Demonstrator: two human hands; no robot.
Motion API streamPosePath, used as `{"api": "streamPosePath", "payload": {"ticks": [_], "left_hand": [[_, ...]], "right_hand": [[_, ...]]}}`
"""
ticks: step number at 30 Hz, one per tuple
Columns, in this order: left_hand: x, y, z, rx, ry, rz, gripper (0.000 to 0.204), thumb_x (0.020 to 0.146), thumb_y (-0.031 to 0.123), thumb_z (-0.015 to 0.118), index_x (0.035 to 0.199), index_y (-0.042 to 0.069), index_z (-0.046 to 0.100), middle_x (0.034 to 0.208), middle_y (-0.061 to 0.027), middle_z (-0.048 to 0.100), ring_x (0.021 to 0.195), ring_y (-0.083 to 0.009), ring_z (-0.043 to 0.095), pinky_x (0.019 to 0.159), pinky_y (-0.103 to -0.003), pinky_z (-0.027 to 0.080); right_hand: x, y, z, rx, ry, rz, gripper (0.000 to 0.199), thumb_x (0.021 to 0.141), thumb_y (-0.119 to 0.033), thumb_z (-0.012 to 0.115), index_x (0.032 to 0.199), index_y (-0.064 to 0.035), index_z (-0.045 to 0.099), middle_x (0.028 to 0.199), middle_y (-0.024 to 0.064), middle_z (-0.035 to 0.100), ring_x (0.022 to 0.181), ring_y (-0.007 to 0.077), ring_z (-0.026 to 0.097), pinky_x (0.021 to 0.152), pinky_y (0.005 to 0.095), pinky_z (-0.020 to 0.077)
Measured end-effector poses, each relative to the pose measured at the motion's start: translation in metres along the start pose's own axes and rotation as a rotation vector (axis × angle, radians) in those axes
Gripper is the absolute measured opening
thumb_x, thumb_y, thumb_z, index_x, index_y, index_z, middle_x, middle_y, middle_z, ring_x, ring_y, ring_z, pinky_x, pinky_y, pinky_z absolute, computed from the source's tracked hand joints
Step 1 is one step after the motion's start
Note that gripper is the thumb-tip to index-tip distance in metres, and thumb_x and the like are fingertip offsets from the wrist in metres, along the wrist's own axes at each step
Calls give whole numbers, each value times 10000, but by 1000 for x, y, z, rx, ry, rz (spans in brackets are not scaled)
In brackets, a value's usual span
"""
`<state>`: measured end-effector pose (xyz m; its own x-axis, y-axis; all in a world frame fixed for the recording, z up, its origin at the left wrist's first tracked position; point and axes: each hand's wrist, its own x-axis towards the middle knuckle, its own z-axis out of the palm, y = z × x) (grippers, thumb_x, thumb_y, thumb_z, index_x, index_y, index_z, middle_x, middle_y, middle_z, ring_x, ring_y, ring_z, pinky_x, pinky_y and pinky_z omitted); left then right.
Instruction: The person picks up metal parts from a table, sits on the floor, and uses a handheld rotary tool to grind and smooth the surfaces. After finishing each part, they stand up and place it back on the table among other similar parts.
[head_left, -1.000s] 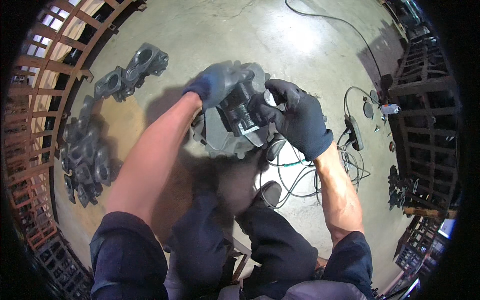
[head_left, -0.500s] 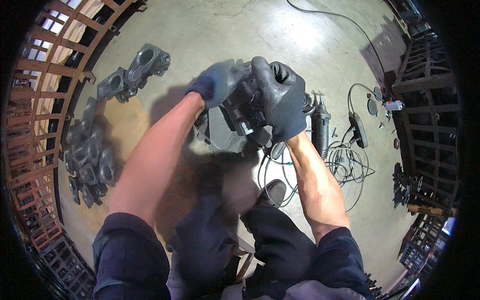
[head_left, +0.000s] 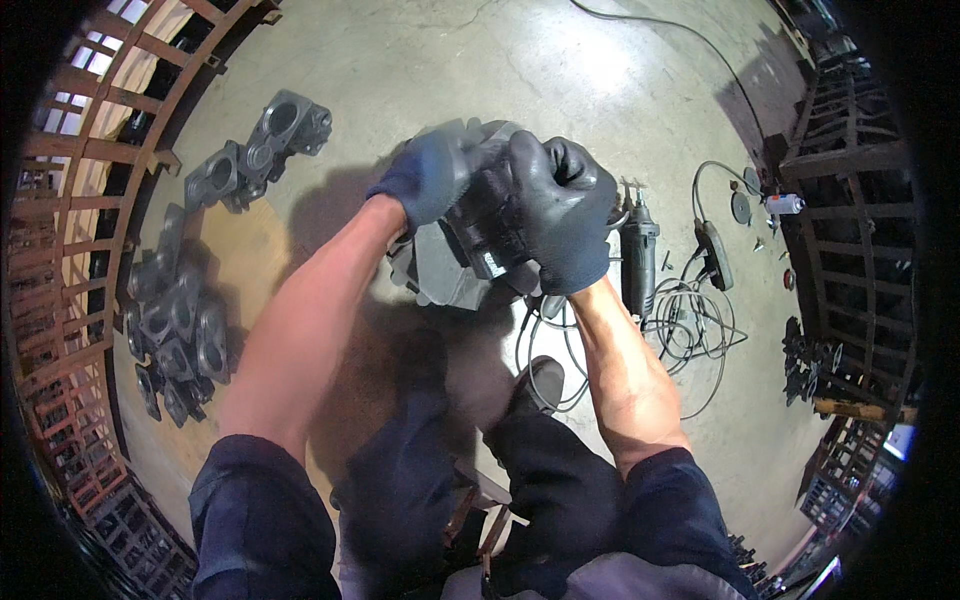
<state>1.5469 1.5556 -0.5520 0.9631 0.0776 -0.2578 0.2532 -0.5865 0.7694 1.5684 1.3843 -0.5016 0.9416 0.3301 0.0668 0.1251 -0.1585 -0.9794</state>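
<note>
Your gloved left hand [head_left: 432, 175] and right hand [head_left: 560, 215] both clasp the dark grey cast-metal part [head_left: 470, 240]; your gloves hide most of it, and motion blurs its edges.

Both hands are up on one metal casting [head_left: 470, 255], left hand [head_left: 428, 180] on its left side, right hand [head_left: 560, 215] on its right. Grinder [head_left: 638, 255] sits just right of the right hand, cables [head_left: 690, 330] beside it. More castings [head_left: 180, 320] lie well off left of the left hand.
</note>
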Motion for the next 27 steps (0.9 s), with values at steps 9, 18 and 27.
{"api": "streamPosePath", "payload": {"ticks": [9,18,27], "left_hand": [[-2,-3,2,23,49,61,445,997,413,466,1175,51,653,1157,-222,662,1078,-352,641,909,-431,482],[11,-29,13,-13,87,220,481,988,436,501,1224,36,627,1176,-218,651,1049,-360,634,909,-417,479],[9,-18,7,53,27,39,499,978,477,527,1184,38,648,1112,-211,681,1033,-368,648,893,-408,488]], "right_hand": [[2,-1,-3,30,-88,26,340,923,-159,661,641,-21,530,578,-22,458,540,56,403,503,272,369],[5,7,-7,36,-143,14,347,903,-139,671,613,-19,523,574,-35,466,544,43,411,472,283,348],[7,10,-8,33,-171,-31,358,909,-128,662,588,-51,526,539,-59,435,522,28,384,443,277,310]]}}
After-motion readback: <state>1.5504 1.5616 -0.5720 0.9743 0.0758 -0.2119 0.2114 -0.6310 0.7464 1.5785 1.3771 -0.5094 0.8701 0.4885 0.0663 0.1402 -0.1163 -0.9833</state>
